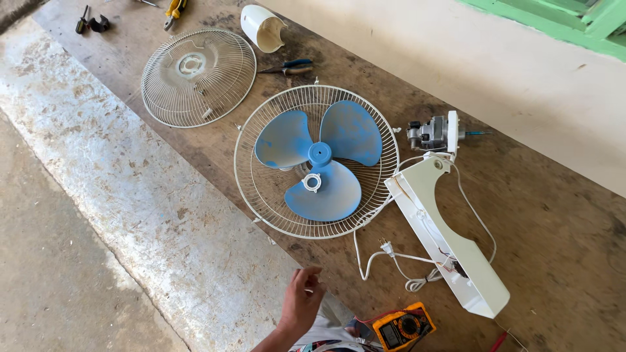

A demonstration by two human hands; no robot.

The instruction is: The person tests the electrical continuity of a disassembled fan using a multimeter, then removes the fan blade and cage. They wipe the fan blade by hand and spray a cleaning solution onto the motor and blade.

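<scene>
My left hand (302, 303) hovers at the bottom centre with its fingers loosely bent and nothing in it. It is just below a white wire fan guard (257, 195) that lies flat on the wooden surface. In the guard rest a blue three-blade fan blade (326, 160) and a small white ring nut (312, 182). To the hand's right are a white plug and cord (386, 248) and a yellow multimeter (403, 326). My right hand is out of sight.
A second wire guard (199, 77) lies at the upper left, with a white motor cover (262, 27) and pliers (290, 66) beside it. A bare motor (430, 134) sits atop the white fan body (456, 251) at the right. Concrete floor (98, 215) runs along the left.
</scene>
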